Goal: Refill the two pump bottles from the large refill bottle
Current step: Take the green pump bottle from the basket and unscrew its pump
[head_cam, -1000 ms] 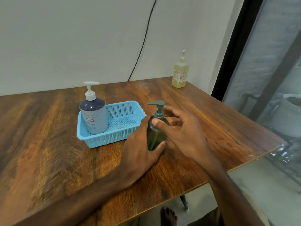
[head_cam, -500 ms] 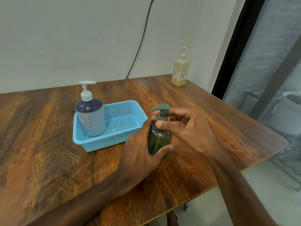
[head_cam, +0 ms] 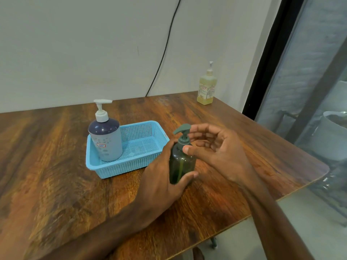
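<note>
A dark green pump bottle [head_cam: 180,162] stands on the wooden table [head_cam: 56,166] in front of me. My left hand [head_cam: 161,177] grips its body from the left, thumb across the front. My right hand [head_cam: 216,149] is at the pump collar, thumb tip on the neck and fingers curled behind the green pump head [head_cam: 182,128]. A grey-blue pump bottle [head_cam: 106,141] with a white pump stands in the left end of a light blue basket [head_cam: 150,158]. A yellow bottle [head_cam: 206,89] with a white pump stands at the table's far right corner.
A black cable [head_cam: 165,47] hangs down the wall behind the table. The table's right edge [head_cam: 300,184] runs beside a dark-framed glass partition [head_cam: 281,62]. A white bucket [head_cam: 330,136] stands beyond the glass.
The pump head has turned and now points left, with my right hand shifting around the collar. My left hand keeps its hold on the green bottle. The view has shifted slightly.
</note>
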`<state>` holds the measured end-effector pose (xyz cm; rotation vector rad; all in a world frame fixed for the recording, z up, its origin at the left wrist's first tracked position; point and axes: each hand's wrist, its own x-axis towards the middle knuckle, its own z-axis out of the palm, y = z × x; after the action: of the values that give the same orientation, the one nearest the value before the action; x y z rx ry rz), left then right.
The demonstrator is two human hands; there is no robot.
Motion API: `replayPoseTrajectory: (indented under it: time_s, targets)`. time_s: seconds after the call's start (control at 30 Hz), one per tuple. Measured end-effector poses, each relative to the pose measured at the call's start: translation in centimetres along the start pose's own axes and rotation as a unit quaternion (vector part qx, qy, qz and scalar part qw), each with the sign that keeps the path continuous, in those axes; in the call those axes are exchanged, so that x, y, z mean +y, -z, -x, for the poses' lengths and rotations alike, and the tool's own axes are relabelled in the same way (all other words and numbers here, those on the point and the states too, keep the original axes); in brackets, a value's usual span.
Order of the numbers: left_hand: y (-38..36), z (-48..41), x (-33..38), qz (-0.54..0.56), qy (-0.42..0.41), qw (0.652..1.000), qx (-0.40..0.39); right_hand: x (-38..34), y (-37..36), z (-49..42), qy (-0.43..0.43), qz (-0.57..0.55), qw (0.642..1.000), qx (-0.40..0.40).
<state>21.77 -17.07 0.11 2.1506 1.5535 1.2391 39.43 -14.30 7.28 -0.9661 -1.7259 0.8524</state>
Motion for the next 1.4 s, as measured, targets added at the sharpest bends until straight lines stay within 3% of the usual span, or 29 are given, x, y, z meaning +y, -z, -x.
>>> replayPoseTrajectory:
  time_s: [0.13,0.3,0.47,0.67,0.87,1.07,1.23,1.4]
  targets:
    - [0.1,-0.2,0.0,0.011,-0.001,1.0,-0.003,-0.5,0.4,0.1,-0.019,0.023,0.997,-0.069]
    - [0.1,-0.1,-0.1,0.015,-0.003,1.0,-0.003,-0.8,-0.9,-0.2,0.012,0.065,0.998,0.023]
    - [0.2,-0.1,-0.1,0.021,0.002,1.0,-0.006,-1.1,-0.2,-0.2,-0.013,0.002,0.998,-0.061]
    - [-0.1,0.0,-0.3,0.018,0.009,1.0,-0.01,-0.8,-0.9,-0.3,-0.007,0.062,0.998,0.005]
    - [-0.1,0.1,-0.1,0.015,0.017,1.0,-0.001,-0.3,0.4,-0.1,-0.033,-0.009,0.998,-0.056]
    - [-0.2,0.1,-0.1,0.0,0.024,1.0,-0.005,-0.1,-0.9,-0.1,-0.006,0.033,0.999,0.028]
    - [-0.2,0.0,0.0,0.01,0.028,0.999,-0.012,-0.4,0.0,0.0,-0.041,-0.022,0.997,-0.054]
    - [-0.2,0.1,0.1,0.006,0.023,1.0,-0.007,-0.5,-1.2,-0.1,-0.018,0.052,0.998,0.021]
